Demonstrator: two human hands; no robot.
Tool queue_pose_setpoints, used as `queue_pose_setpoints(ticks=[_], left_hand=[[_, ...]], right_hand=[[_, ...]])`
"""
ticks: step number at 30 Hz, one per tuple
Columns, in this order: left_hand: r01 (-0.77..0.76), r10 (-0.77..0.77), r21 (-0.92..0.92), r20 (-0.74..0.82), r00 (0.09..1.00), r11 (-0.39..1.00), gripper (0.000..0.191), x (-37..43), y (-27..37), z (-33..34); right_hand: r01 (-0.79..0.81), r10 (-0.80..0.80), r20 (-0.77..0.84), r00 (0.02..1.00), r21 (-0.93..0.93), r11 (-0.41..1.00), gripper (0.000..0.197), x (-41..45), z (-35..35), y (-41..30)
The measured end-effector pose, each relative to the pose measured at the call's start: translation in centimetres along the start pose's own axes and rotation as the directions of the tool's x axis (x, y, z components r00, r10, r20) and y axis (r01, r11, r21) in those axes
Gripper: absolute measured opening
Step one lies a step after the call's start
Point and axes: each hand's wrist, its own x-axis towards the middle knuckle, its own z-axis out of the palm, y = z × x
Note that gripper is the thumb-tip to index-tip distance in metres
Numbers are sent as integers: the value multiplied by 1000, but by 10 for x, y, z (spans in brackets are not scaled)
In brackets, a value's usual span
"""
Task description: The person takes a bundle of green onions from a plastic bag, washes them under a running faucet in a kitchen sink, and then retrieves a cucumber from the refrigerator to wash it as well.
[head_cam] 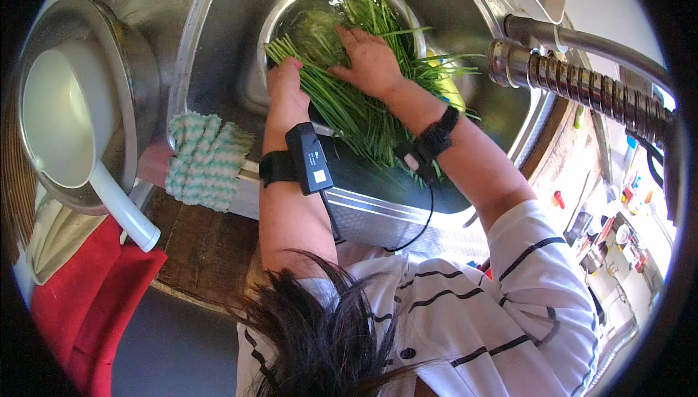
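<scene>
A bunch of long green leaves that look like garlic chives (344, 112) hangs over the near rim of a round steel basin (274, 19). The basin holds water and stands in a stainless steel sink (226, 42). My left hand (285, 82) grips the bunch near its cut ends, at the basin's left side. Spread flat over the water and leaves is my right hand (372, 64), palm down and touching the greens, with nothing plainly in its grasp. More loose leaves (376, 12) lie at the far side of the basin. Both wrists wear black straps with devices.
A spring-coil faucet (578, 83) reaches in from the right. A yellow item (448, 89) sits beside the basin, partly covered by leaves. A striped cloth (204, 160) drapes over the sink's left corner. Farther left, a white ladle (60, 119) rests on a metal pot (122, 86).
</scene>
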Motion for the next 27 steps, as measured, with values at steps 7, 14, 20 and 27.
queue_pose_setpoints(ticks=[7,14,20,27], left_hand=[[-59,63,-74,46,997,995,9,13,-10,-6],[-74,84,-67,161,983,995,14,-44,8,-9],[-2,5,-208,16,1000,978,25,-15,-15,2],[158,3,-453,335,942,877,37,-19,-21,0]], right_hand=[[-340,326,100,940,199,919,56,-5,8,18],[-121,97,193,976,117,986,64,-5,0,5],[-303,299,49,953,179,936,62,6,13,-15],[-284,125,292,948,602,746,51,-13,-1,-61]])
